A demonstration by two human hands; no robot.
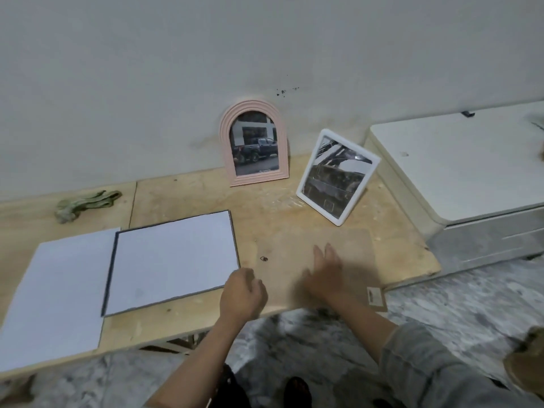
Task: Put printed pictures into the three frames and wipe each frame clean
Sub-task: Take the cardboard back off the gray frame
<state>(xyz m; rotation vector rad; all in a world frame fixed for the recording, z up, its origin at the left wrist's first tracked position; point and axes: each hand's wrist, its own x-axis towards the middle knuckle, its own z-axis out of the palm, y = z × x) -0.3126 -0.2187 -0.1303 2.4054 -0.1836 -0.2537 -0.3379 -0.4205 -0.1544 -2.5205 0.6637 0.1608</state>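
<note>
Right hand (325,273) flat on backing board (350,248)

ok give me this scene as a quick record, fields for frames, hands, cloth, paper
pink frame: upright against wall, picture inside
white frame: stands tilted, picture inside
dark frame: flat on table, white sheet in it
brown board: flat beside dark frame
left hand: curled, by board's edge
right hand: blurred, fingers flat on board
cloth: bunched, far left
loose paper: left of dark frame

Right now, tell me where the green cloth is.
In the head view the green cloth lies crumpled on the far left of the wooden table, near the wall, beyond the white sheet and the dark-edged frame.
</note>
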